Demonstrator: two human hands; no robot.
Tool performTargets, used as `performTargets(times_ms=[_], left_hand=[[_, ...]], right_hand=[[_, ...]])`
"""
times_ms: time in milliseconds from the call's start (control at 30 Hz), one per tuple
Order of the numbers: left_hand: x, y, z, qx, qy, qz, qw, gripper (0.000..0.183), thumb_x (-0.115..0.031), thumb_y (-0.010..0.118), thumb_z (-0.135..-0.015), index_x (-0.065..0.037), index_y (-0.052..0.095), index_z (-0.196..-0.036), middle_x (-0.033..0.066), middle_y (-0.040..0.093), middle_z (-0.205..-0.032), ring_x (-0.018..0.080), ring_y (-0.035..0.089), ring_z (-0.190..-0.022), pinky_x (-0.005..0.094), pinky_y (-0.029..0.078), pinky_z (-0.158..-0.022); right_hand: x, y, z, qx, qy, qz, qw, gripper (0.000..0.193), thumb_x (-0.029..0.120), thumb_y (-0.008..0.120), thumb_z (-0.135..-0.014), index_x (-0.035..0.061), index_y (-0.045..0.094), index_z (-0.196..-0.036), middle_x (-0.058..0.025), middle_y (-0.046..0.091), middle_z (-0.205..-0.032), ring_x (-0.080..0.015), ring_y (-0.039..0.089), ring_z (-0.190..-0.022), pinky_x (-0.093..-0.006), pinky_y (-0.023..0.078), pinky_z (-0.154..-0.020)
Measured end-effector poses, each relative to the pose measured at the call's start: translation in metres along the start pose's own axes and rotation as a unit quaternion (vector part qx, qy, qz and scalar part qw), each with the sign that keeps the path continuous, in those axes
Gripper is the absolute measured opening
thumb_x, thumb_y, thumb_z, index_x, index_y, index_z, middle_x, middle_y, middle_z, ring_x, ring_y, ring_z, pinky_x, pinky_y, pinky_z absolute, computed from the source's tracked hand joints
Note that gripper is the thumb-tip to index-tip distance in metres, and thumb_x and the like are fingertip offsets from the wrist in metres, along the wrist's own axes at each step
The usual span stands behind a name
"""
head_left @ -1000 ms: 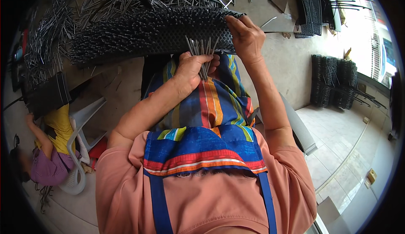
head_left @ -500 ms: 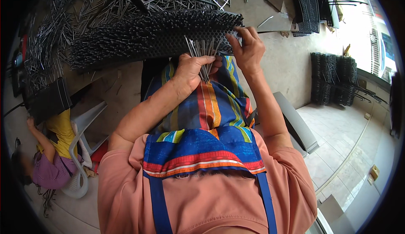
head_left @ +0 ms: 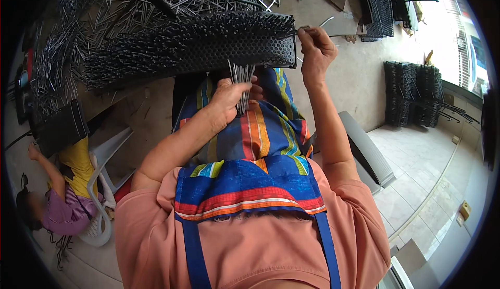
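Across my lap lies a long, curved black perforated panel (head_left: 284, 49). Many short dark rods (head_left: 172, 44) stand up from its holes like bristles, while a strip of holes along the near right side has no rods. Below that strip, my left hand (head_left: 229, 96) is wrapped round a bundle of thin grey rods (head_left: 240, 78) that point up toward the panel. My right hand (head_left: 317, 52) is at the panel's right end, thumb and fingertips pinched together by the last bristles. Whatever is in that pinch is too small to make out.
Behind the panel spreads a large heap of loose rods (head_left: 208, 0). At the left, another person (head_left: 65, 200) sits on a white chair (head_left: 96, 226) by a black panel (head_left: 62, 127). Black bristled pieces (head_left: 411, 93) stand at the right, and a grey chair arm (head_left: 367, 151) is beside my right elbow.
My right hand has moved slightly right and closed from spread fingers to a pinch at the panel's end. My left hand, with the rods, has shifted a little left and down.
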State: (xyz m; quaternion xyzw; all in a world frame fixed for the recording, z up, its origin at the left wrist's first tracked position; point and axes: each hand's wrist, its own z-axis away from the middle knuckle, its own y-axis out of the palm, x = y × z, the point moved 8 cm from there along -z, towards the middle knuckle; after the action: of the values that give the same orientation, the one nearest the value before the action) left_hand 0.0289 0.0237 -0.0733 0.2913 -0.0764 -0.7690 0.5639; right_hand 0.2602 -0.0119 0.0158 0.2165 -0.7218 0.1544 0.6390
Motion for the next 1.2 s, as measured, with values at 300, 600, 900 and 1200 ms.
performTargets(times_ms=[300, 600, 900, 1200], left_hand=[[-0.018, 0.011, 0.008, 0.035, 0.105, -0.001, 0.994, 0.020, 0.001, 0.056, -0.086, -0.003, 0.064, -0.104, 0.0123, 0.071, -0.086, 0.0198, 0.070, -0.071, 0.0292, 0.055, -0.056], [-0.027, 0.014, 0.003, 0.041, 0.108, 0.029, 0.993, 0.018, 0.003, 0.058, -0.084, -0.002, 0.065, -0.100, 0.0127, 0.071, -0.087, 0.0208, 0.070, -0.071, 0.0308, 0.055, -0.057], [-0.025, 0.032, -0.001, 0.078, 0.113, 0.028, 0.990, 0.015, 0.001, 0.065, -0.084, -0.003, 0.066, -0.098, 0.0108, 0.071, -0.086, 0.0215, 0.070, -0.067, 0.0300, 0.056, -0.057], [0.004, -0.016, 0.009, 0.036, 0.001, -0.046, 0.998, 0.016, -0.007, 0.054, -0.091, -0.001, 0.062, -0.103, 0.0136, 0.070, -0.088, 0.0228, 0.070, -0.074, 0.0312, 0.056, -0.062]], right_hand=[[0.013, 0.028, 0.005, 0.088, -0.207, 0.247, 0.943, 0.011, -0.002, 0.073, -0.075, -0.0002, 0.069, -0.084, -0.0041, 0.061, -0.074, -0.0079, 0.051, -0.059, -0.0216, 0.041, -0.055], [0.014, 0.027, 0.002, 0.071, -0.191, 0.358, 0.911, 0.008, -0.001, 0.071, -0.077, 0.0029, 0.070, -0.085, -0.0050, 0.061, -0.071, -0.0126, 0.059, -0.060, -0.0240, 0.045, -0.057], [-0.045, 0.045, 0.064, 0.258, 0.324, 0.016, 0.910, 0.008, 0.012, 0.073, -0.081, 0.0049, 0.069, -0.082, 0.0031, 0.058, -0.065, -0.0040, 0.043, -0.051, -0.0210, 0.028, -0.046], [-0.007, -0.025, -0.004, -0.037, 0.024, 0.009, 0.999, 0.006, 0.003, 0.072, -0.082, -0.0011, 0.069, -0.086, 0.0016, 0.056, -0.066, -0.0050, 0.046, -0.055, -0.0203, 0.033, -0.049]])
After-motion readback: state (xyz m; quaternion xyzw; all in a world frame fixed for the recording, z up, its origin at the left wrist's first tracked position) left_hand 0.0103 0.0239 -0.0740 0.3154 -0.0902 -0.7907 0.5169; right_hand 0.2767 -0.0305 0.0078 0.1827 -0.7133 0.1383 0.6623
